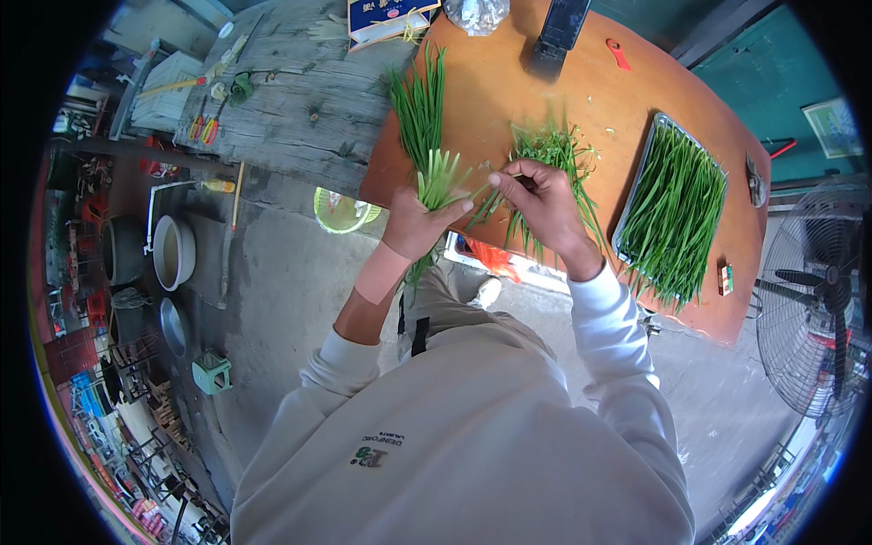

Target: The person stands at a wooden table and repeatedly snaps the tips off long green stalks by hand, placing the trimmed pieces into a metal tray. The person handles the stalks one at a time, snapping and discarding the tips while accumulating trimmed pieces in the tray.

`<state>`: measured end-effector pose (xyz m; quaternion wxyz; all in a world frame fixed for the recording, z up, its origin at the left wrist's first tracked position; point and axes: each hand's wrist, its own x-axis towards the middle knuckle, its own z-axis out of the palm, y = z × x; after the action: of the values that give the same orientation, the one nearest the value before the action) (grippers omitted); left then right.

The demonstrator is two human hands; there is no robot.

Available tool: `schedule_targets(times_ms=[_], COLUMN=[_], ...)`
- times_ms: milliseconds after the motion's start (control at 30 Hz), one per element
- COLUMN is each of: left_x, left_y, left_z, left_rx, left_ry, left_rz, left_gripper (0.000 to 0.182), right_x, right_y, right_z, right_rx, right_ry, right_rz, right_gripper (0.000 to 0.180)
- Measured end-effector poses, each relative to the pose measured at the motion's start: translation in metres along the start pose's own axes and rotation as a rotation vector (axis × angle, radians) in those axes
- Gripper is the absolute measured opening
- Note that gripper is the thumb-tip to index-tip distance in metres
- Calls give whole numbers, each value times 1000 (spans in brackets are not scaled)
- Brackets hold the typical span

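My left hand (417, 221) grips a bunch of garlic chives (436, 178). Their pale cut stem ends fan out above the thumb, and green leaves hang below the fist. Just to the right, my right hand (545, 208) pinches a thin chive strand (482, 189) between thumb and fingertips. Under and behind that hand lies a loose, tangled heap of chive leaves (555, 153) on the orange-brown tabletop (477, 102). A neater bundle of chives (419, 112) rests at the table's left edge, beyond my left hand. Farther right, a metal tray (635, 184) holds long chives (674, 211).
A phone on a stand (555, 41), a plastic bag (477, 13) and a red opener-like tool (618, 54) sit at the back. Left stands a weathered wooden table (293, 109) with scissors (211, 129). A yellow-green basket (344, 211) is below; a fan (814, 293) stands right.
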<state>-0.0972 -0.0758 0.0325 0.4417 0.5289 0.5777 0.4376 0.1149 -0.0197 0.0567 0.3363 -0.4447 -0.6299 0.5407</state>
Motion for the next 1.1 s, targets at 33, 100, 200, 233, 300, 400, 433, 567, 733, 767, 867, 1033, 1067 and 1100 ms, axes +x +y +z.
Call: schedule_targets(times_ms=[33, 100, 200, 233, 300, 400, 433, 567, 733, 767, 867, 1033, 1067, 1100], left_x=[-1, -4, -7, -8, -10, -11, -11, -12, -19, -20, -22, -18, -17, -16], left_y=[1, 2, 0, -1, -2, -5, -5, -6, -7, -7, -7, -5, -5, -5], left_z=[3, 8, 16, 18, 18, 19, 19, 20, 25, 26, 26, 23, 22, 22], left_rx=[-40, -160, -282, -316, -278, -238, -234, -208, -283, -278, -260, -245, -240, -235], left_ry=[-5, 0, 19, 25, 7, 10, 11, -16, -26, -25, -21, -20, -18, -17], left_rz=[-55, -169, -238, -254, -276, -326, -334, -312, -290, -301, -329, -344, -347, -350], left_gripper=[22, 22, 24, 25, 24, 25, 25, 25, 24, 24, 25, 27, 27, 27], right_x=[0, -1, -15, -19, -23, -28, -28, -24, -14, -12, -7, 6, 6, 7], right_y=[5, 18, 35, 38, 42, 42, 40, 35, 35, 36, 39, 48, 50, 51], right_z=[1, 8, 23, 26, 32, 32, 32, 31, 22, 19, 14, 12, 14, 16], right_rx=[137, 326, 274, 324, 394, 459, 491, 477, 387, 379, 350, 462, 458, 497], right_ry=[-3, -6, -87, -77, -51, -79, -84, 25, -78, -80, -38, 147, 120, 114], right_rz=[18, 46, 77, 90, 134, 180, 159, 86, 11, 38, 101, 162, 188, 154], right_gripper=[15, 16, 15, 16, 18, 14, 12, 11, 13, 14, 19, 22, 22, 22])
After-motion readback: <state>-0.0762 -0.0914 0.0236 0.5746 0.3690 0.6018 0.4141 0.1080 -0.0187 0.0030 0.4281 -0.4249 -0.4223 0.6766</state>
